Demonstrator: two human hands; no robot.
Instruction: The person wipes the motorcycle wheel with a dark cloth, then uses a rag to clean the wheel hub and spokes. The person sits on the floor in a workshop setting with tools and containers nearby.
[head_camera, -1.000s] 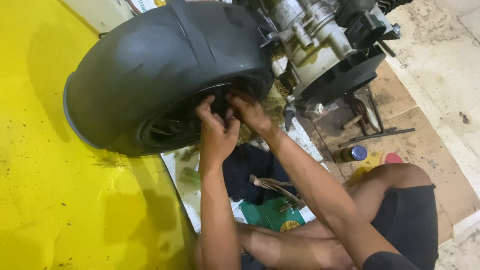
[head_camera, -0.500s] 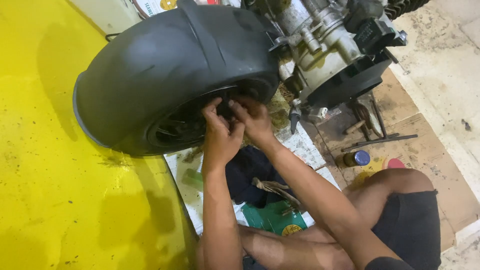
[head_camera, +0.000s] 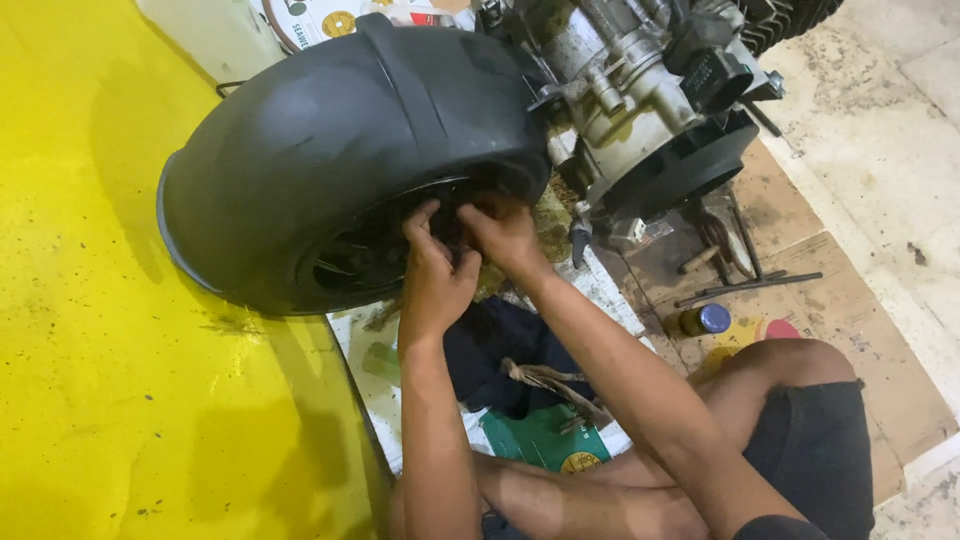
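A scooter's rear end fills the upper view: a big matte black mudguard arches over a black wheel, with the grey engine block to its right. My left hand and my right hand press together at the wheel's edge just under the mudguard's lip. Their fingertips reach into the dark gap there, and what they touch is hidden. I cannot make out anything held in either hand.
Yellow floor spreads to the left. Below my arms lie a dark blue cloth, a green packet and paper. At right, cardboard holds a small blue-capped bottle and a metal rod. My bent knee sits lower right.
The view has shifted, so the wheel and engine sit further right and lower in frame. Both hands stay at the same spot on the wheel's edge, fingers slightly rearranged.
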